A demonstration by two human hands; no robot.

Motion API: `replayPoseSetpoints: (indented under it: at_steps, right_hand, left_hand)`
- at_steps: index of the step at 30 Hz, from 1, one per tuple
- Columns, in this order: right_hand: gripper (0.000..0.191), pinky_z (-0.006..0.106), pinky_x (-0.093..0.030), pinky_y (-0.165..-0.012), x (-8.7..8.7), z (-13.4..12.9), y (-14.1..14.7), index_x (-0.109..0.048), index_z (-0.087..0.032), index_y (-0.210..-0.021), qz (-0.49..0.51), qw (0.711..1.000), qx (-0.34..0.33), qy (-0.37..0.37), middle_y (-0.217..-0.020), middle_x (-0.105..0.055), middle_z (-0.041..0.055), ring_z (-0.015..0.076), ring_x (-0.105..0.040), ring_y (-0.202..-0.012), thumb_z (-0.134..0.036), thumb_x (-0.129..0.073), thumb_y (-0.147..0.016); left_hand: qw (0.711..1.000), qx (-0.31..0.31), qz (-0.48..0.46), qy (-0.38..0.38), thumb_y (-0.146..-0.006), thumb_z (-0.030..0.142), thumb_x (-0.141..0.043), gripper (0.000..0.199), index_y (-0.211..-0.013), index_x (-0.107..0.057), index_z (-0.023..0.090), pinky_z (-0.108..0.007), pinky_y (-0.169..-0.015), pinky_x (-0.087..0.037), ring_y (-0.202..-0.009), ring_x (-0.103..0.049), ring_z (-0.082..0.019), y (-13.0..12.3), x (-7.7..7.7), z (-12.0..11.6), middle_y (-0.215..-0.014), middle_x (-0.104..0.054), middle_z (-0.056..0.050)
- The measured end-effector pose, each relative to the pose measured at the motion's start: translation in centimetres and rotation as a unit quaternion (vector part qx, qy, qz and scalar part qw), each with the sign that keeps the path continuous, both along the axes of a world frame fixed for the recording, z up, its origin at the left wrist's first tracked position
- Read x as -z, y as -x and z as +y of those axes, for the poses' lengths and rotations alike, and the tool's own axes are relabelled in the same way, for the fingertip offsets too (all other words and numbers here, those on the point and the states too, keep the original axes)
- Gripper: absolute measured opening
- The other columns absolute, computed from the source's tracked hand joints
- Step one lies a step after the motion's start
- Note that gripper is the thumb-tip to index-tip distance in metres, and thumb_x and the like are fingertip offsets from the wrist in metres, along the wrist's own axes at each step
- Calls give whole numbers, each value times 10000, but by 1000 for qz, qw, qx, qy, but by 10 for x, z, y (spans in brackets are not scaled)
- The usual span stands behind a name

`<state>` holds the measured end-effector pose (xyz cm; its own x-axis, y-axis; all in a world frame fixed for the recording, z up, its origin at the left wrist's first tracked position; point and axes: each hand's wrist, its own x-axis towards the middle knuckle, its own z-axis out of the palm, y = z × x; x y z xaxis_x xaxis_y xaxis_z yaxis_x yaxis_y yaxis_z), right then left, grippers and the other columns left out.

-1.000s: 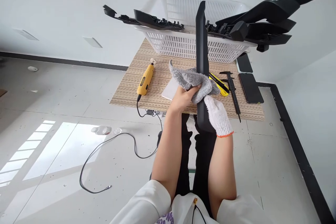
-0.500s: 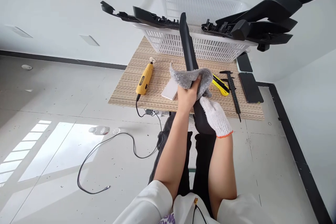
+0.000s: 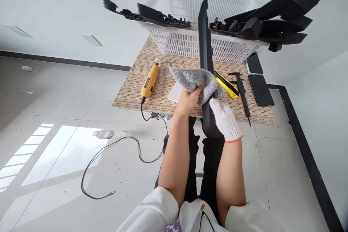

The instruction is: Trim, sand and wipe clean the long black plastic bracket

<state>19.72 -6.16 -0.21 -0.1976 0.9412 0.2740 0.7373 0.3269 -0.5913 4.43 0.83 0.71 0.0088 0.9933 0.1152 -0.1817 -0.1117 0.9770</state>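
A long black plastic trim piece [image 3: 206,43] stretches from above my knees over the table toward the basket. My bare left hand [image 3: 189,98] is closed on a grey fluffy cloth [image 3: 187,78], which drapes across the middle of the trim piece. In a white knitted glove with an orange cuff, my right hand [image 3: 225,119] grips the trim piece along its lower right side; the fingers underneath are hidden. Just right of the cloth lies a yellow utility knife [image 3: 228,87]. A white flat block [image 3: 175,93] shows partly behind my left hand.
A white plastic basket [image 3: 176,43] stands at the table's back, with black trim pieces [image 3: 288,9] jutting out on both sides. On the wooden table [image 3: 127,94] lie a yellow rotary tool [image 3: 150,81] with a cord, black calipers [image 3: 243,96] and a phone [image 3: 261,90].
The trim piece has turned, its far end swinging right and showing more of its side. My left hand and the cloth have shifted slightly left and down. My right hand keeps its hold.
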Motion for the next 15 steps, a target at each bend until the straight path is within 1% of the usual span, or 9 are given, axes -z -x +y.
replayPoseSetpoints:
  at_steps: [3, 5, 7, 9, 12, 15]
  right_hand:
    - [409, 368, -512, -719, -1, 0, 2, -660, -184, -1122, -72, 996, 2, -54, -918, -697, 129, 239, -641, -806, -188, -279, -973]
    - [389, 331, -459, -639, -4, -1, 5, -645, -170, -1088, -114, 989, -10, -91, -855, -685, 115, 216, -609, -722, -136, -285, -945]
    - [380, 310, -406, -582, -6, -1, 6, -626, -168, -1057, -138, 983, -22, -119, -803, -669, 96, 202, -577, -656, -88, -281, -921]
    - [382, 308, -393, -572, -7, -2, 8, -613, -170, -1062, -142, 981, -27, -130, -801, -670, 94, 204, -573, -642, -63, -282, -904]
    - [377, 311, -418, -595, -7, -2, 8, -617, -168, -1081, -136, 982, -27, -126, -821, -690, 104, 209, -601, -663, -60, -303, -900]
    - [377, 305, -451, -621, -5, -1, 8, -638, -167, -1104, -111, 986, -33, -119, -875, -717, 112, 203, -638, -703, -83, -314, -932]
  left_hand:
    - [999, 34, -9, -9, -789, 369, -766, 323, -1042, -690, 184, -431, -1027, -525, -1181, -662, -299, -1, -9, -6, -1148, -743, -102]
    - [999, 37, -13, -17, -762, 344, -789, 308, -1003, -685, 182, -431, -996, -541, -1126, -684, -292, -6, -12, -7, -1107, -749, -98]
    - [999, 19, -19, -22, -752, 316, -794, 289, -980, -675, 185, -429, -975, -551, -1101, -691, -285, -13, -11, -6, -1091, -745, -93]
    - [999, -12, -19, -25, -733, 275, -800, 274, -952, -658, 191, -421, -971, -554, -1117, -681, -285, -20, -9, -4, -1103, -732, -94]
    - [998, -55, -8, -28, -709, 238, -808, 290, -942, -640, 200, -418, -995, -542, -1174, -652, -293, -26, -5, -1, -1126, -715, -100]
    - [995, -91, -1, -39, -754, 287, -781, 262, -966, -654, 199, -420, -1021, -525, -1179, -650, -286, -27, -4, -1, -1120, -720, -104]
